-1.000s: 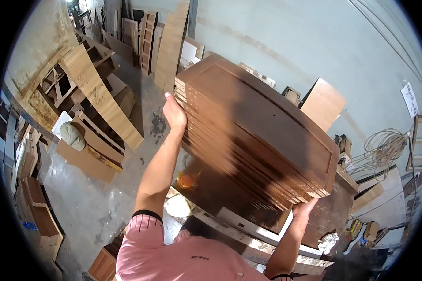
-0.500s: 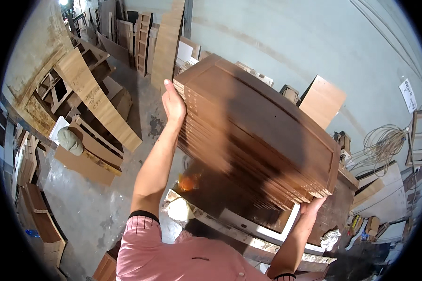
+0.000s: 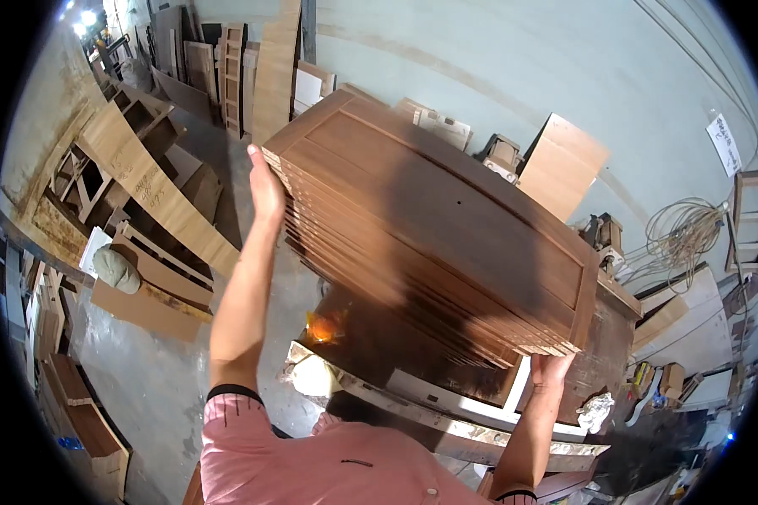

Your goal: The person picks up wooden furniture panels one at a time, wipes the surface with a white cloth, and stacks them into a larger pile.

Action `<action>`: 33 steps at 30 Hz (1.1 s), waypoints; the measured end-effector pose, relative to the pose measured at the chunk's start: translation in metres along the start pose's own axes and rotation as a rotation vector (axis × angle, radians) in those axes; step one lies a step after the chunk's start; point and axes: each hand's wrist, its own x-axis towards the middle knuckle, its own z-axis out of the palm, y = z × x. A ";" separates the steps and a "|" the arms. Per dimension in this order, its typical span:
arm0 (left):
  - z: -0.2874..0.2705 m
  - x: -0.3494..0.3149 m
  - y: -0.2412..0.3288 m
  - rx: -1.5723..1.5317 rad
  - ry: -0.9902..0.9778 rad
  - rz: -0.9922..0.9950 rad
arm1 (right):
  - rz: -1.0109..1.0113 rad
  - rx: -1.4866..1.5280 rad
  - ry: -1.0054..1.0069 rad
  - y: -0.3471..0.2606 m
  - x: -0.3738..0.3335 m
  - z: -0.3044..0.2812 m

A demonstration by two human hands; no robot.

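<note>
A tall stack of brown wooden panels (image 3: 429, 194), each with a framed border, fills the middle of the head view. My left hand (image 3: 267, 185) presses against its far left end, thumb up along the top corner; the fingers are mostly hidden. At the near right corner, my right hand (image 3: 551, 368) grips the edge of the upper panels, its fingers partly out of sight beneath them. The panel ends form uneven layers on the near side. Below lies a dark brown worktop (image 3: 362, 324); whether the stack rests on it, I cannot tell.
A white-edged frame piece (image 3: 455, 404) lies along the worktop's near side, close to an orange item (image 3: 324, 326) and a crumpled white wad (image 3: 596, 411). Long boards (image 3: 156, 189) and wood scraps stand at left. Coiled cable (image 3: 686, 240) hangs on the right wall.
The stack has shifted left, its far left end more than its right, with both hands staying on it. The whole view has also moved slightly.
</note>
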 end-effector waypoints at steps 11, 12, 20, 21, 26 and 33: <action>-0.044 -0.020 0.031 0.289 -0.675 -0.424 | 0.181 -0.079 0.081 0.017 0.021 -0.034; -0.051 -0.028 0.028 0.263 -0.657 -0.440 | 0.172 -0.084 0.072 0.014 0.025 -0.041; -0.081 -0.097 0.066 0.463 -0.670 -0.734 | 0.333 -0.144 -0.078 -0.030 0.056 -0.115; -0.074 -0.097 0.073 0.578 -0.683 -0.800 | 0.318 -0.166 -0.056 -0.031 0.064 -0.125; -0.087 -0.077 0.001 0.246 -0.504 -0.763 | 0.253 -0.255 0.009 -0.024 0.087 -0.139; -0.079 -0.093 -0.053 -0.199 -0.114 -0.526 | 0.222 -0.303 -0.027 -0.010 0.052 -0.090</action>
